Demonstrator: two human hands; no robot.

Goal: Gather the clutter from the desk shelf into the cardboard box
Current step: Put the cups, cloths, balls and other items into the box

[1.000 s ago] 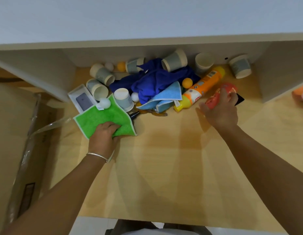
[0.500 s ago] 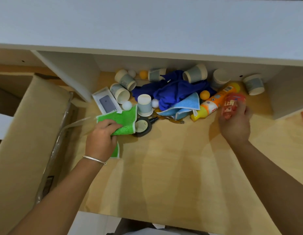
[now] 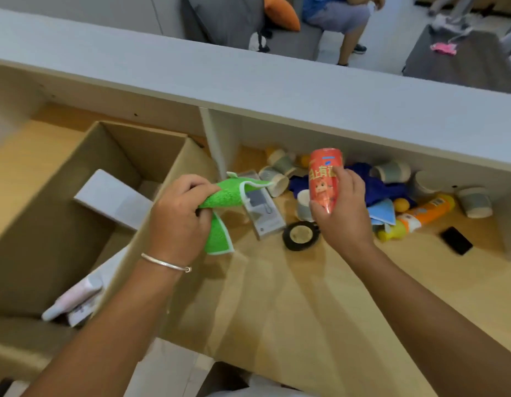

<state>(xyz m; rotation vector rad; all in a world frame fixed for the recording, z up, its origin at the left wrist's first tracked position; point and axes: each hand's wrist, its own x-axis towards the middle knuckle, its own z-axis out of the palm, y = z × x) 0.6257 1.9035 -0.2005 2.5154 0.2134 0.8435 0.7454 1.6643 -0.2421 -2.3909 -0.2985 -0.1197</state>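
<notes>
Both loads have risen off the shelf: the left hand (image 3: 178, 216) grips the green cloth (image 3: 220, 209) beside the cardboard box (image 3: 85, 179), the right hand (image 3: 341, 213) clasps the red can (image 3: 324, 180), ready for dropping in.

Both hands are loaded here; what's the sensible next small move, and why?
Probably carry the left hand a bit further left over the cardboard box and let go of the green cloth. That hand is nearest the open box, the cloth hangs free of the desk, and the right hand with the red can can follow.
</notes>
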